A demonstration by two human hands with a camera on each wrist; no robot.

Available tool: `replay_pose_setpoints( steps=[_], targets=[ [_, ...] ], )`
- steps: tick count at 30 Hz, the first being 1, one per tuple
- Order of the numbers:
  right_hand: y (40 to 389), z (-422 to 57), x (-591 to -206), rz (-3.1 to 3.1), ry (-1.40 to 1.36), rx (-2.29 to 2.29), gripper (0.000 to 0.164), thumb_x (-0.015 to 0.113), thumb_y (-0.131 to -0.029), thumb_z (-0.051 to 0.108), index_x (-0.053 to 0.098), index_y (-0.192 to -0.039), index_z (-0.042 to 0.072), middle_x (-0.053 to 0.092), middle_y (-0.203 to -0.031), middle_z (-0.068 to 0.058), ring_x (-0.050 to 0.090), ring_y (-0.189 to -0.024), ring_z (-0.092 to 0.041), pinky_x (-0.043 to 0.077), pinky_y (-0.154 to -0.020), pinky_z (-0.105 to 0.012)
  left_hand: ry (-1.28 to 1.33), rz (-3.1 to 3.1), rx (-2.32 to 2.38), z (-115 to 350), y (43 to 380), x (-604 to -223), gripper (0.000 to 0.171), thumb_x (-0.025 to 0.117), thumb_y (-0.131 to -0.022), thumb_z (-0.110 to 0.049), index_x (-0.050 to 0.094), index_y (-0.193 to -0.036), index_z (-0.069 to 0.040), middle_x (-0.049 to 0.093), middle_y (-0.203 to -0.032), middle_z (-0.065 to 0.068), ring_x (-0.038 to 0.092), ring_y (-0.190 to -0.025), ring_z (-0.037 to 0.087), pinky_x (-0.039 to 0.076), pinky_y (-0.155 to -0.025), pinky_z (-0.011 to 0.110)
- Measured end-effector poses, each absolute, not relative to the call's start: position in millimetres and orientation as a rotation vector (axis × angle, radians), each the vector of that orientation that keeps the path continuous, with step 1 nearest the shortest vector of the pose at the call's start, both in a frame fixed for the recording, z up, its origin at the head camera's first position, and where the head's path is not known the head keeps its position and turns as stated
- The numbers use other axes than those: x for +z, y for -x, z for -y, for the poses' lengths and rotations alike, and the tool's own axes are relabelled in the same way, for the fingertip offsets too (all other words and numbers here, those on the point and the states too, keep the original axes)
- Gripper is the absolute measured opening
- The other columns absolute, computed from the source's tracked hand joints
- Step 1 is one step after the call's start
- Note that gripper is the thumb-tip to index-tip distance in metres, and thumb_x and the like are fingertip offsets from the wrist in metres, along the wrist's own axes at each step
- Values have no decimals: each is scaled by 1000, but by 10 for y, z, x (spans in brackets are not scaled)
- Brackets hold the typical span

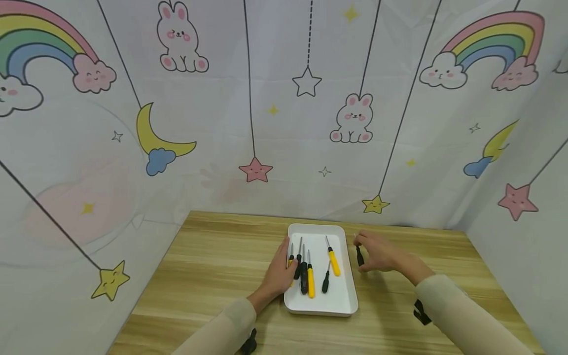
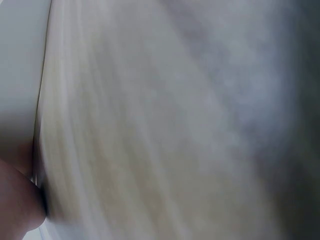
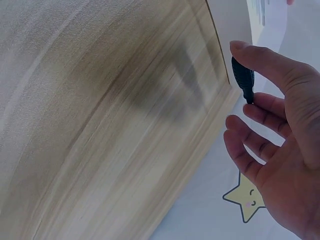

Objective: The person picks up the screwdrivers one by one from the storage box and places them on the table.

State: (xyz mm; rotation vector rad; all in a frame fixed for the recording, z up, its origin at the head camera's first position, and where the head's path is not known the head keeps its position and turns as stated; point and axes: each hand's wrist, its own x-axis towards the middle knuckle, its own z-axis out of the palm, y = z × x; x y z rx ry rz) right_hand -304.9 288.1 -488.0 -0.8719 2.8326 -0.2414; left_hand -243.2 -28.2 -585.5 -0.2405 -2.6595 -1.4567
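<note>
A white tray (image 1: 319, 306) lies on the wooden table and holds several screwdrivers. In its left part are black-handled ones, such as the thick-handled screwdriver (image 1: 303, 277), and yellow-handled ones, such as the yellow screwdriver (image 1: 311, 283). Farther right lie another yellow screwdriver (image 1: 334, 263) and a small black screwdriver (image 1: 326, 282). My left hand (image 1: 278, 271) grips the tray's left wall, thumb over the rim. Just outside the right wall, my right hand (image 1: 377, 251) pinches a small black-handled screwdriver (image 3: 243, 79) between thumb and fingers, above the table. Its shaft is mostly hidden in the right wrist view.
Bare wood of the table (image 1: 213, 266) extends on both sides of the tray. A white curtain (image 1: 284, 123) printed with rabbits, stars and rainbows hangs behind the table's back edge. Dark wrist straps show under both sleeves.
</note>
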Motion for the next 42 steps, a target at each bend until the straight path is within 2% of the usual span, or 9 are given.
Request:
replay_pose_setpoints(
  steps=[15, 31, 42],
  targets=[
    [3016, -2897, -4969, -2799, 825, -268, 63, 98, -75, 32, 66, -124, 10, 60, -122, -4, 62, -103, -22, 56, -94, -48, 253, 2660, -1450, 276, 2437, -5849, 71, 52, -110, -18, 16, -169, -3, 20, -174, 18, 23, -159, 34, 22, -128, 52],
    [3010, -2917, -5103, -2794, 861, -265, 63, 99, -74, 31, 67, -123, 9, 64, -120, -4, 63, -110, -27, 54, -101, -51, 251, 2660, -1446, 290, 2445, -5883, 71, 53, -110, -18, 16, -169, -3, 21, -174, 20, 24, -159, 36, 22, -128, 54],
    [2993, -2948, -5165, -2773, 888, -259, 59, 98, -75, 32, 67, -119, 9, 61, -115, -2, 63, -103, -24, 56, -96, -50, 253, 2669, -1438, 293, 2442, -5877, 72, 53, -110, -19, 16, -169, -3, 21, -174, 19, 23, -159, 35, 22, -128, 53]
  ],
)
